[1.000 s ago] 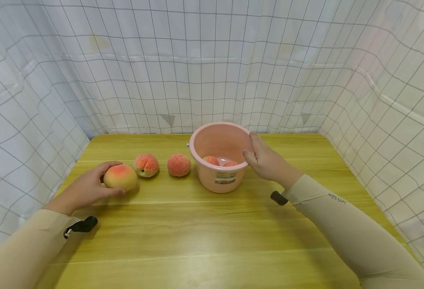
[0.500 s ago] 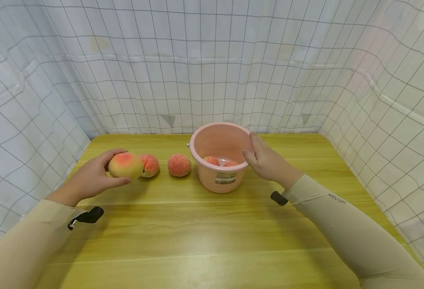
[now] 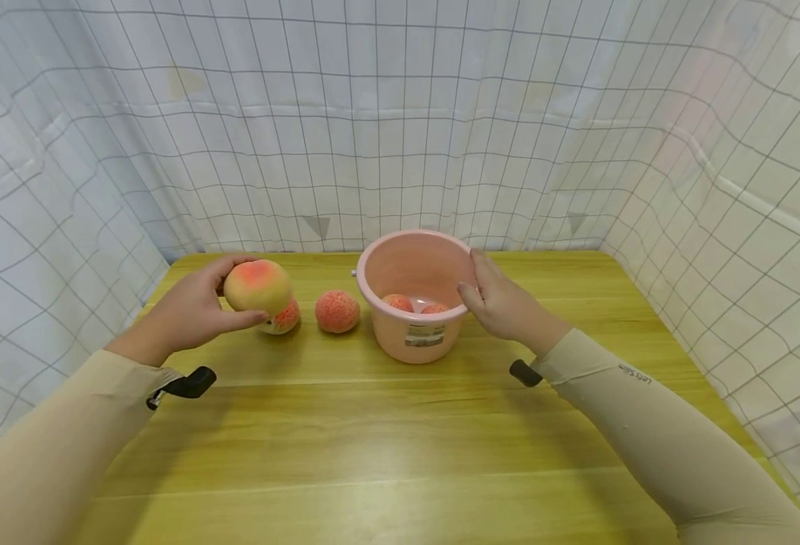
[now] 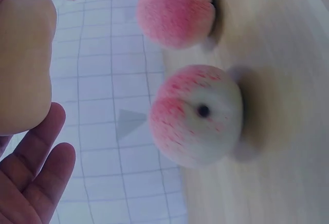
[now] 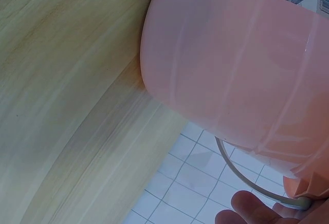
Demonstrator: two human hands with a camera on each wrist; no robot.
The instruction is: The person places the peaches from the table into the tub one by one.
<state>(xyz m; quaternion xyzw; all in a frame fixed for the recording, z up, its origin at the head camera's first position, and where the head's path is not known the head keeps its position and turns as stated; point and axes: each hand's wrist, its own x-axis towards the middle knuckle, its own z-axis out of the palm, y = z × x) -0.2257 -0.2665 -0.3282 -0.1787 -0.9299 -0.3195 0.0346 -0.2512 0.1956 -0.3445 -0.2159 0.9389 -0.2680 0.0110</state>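
My left hand (image 3: 198, 309) grips a smooth yellow peach (image 3: 258, 286) with a red blush, raised above the table. In the head view it partly covers a speckled red peach (image 3: 284, 318) lying behind it; the left wrist view shows that peach (image 4: 198, 116) with a dark spot on its pale end. A second speckled peach (image 3: 337, 312) rests between it and a pink bucket (image 3: 416, 341). My right hand (image 3: 508, 303) holds the bucket's right rim, thumb on the inner side. Inside the bucket lie two reddish peaches (image 3: 397, 303), partly hidden by the front wall.
Everything stands on a yellow wood-grain table (image 3: 386, 439). A white curtain with a dark grid (image 3: 400, 136) hangs behind the table and along both sides. The bucket's handle (image 5: 247, 178) hangs at its far side in the right wrist view.
My left hand has lifted the yellow peach and carried it up and to the right, now over part of the nearest speckled peach. The right hand and bucket have stayed put.
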